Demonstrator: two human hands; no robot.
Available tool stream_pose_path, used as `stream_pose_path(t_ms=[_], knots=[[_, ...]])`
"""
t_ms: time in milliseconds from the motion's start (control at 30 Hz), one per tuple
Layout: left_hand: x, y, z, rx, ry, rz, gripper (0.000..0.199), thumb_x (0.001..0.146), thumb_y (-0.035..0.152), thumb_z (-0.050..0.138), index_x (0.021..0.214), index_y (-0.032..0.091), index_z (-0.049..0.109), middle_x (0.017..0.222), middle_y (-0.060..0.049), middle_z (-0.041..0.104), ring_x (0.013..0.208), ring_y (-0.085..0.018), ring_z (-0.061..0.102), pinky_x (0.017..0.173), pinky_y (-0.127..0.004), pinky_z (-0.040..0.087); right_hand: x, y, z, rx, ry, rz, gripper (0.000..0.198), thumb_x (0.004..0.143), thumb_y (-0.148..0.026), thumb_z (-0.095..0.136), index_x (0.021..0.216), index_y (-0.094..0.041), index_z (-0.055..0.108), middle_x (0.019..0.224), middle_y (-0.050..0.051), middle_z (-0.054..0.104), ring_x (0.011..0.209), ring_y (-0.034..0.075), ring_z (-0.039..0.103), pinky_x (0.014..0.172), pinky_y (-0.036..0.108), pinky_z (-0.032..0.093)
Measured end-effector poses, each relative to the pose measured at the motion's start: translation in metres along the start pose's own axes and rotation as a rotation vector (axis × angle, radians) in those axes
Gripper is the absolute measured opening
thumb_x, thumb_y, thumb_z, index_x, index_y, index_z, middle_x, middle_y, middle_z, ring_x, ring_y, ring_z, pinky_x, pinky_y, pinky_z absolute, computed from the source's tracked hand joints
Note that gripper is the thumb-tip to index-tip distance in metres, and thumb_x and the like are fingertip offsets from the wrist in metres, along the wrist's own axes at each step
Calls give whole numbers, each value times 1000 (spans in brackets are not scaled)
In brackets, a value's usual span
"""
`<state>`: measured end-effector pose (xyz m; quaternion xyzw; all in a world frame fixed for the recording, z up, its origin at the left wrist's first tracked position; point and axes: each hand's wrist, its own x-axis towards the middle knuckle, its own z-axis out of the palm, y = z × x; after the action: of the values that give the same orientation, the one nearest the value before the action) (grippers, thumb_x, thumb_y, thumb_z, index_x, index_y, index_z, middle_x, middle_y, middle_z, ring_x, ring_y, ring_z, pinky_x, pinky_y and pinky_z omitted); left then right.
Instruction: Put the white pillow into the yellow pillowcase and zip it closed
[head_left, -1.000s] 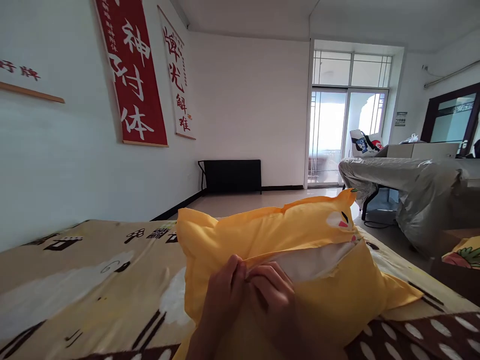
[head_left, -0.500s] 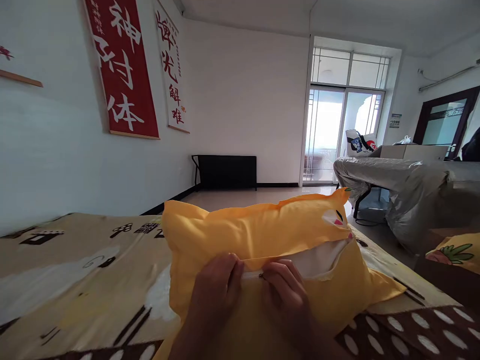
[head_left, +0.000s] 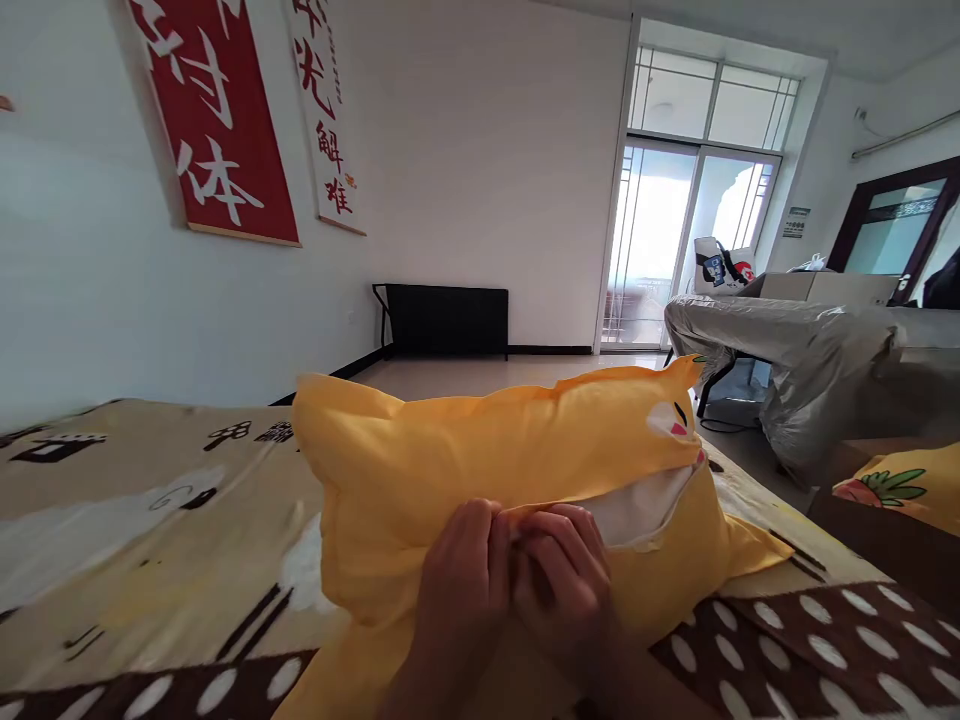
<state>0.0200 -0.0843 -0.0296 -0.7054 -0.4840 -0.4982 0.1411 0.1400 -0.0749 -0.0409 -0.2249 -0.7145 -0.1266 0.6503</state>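
Note:
A yellow pillowcase (head_left: 420,450) with a printed animal face at its right end lies in front of me with a pillow inside. Its zipper opening gapes to the right of my hands, and the white pillow (head_left: 637,505) shows through. My left hand (head_left: 465,570) is closed, pinching the fabric at the zipper edge. Right beside it, nearly touching, my right hand (head_left: 566,565) is closed at the zipper line, its fingertips curled over the zipper pull. The pull itself is now hidden by the fingers.
Under the pillow spreads a beige patterned blanket (head_left: 150,560) with a brown dotted border. Another yellow printed cloth (head_left: 907,490) sits at the right edge. Beyond it stands a plastic-covered table (head_left: 795,330). A folded black table (head_left: 450,320) leans against the far wall.
My left hand has moved right along the zipper edge, closing up to my right hand. The zipper pull and tape between them are now covered. The view has tilted down slightly.

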Motion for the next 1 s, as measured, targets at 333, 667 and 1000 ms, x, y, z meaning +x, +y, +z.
stream_pose_path(t_ms=[333, 667, 1000], knots=[[-2, -2, 3, 2, 22, 36, 26, 94, 23, 35, 68, 22, 40, 56, 4, 48, 48, -11, 46, 49, -24, 34, -3, 3, 6, -134, -73, 4, 14, 84, -7, 49, 73, -16, 49, 79, 5, 57, 79, 17, 47, 73, 34, 41], [5, -9, -5, 84, -59, -8, 27, 94, 25, 33, 67, 23, 36, 53, 5, 46, 47, -12, 47, 48, -24, 34, 4, 14, -2, -69, 3, 38, 16, 72, -1, 46, 73, -17, 48, 74, 4, 55, 75, 16, 48, 68, 30, 44], [5, -12, -3, 44, -68, -133, 29, 94, 30, 32, 66, 23, 37, 52, 5, 46, 49, -13, 48, 51, -25, 33, 8, 19, -15, -239, -104, 147, 15, 72, -4, 47, 67, -18, 46, 72, 3, 57, 71, 16, 50, 67, 28, 37]])
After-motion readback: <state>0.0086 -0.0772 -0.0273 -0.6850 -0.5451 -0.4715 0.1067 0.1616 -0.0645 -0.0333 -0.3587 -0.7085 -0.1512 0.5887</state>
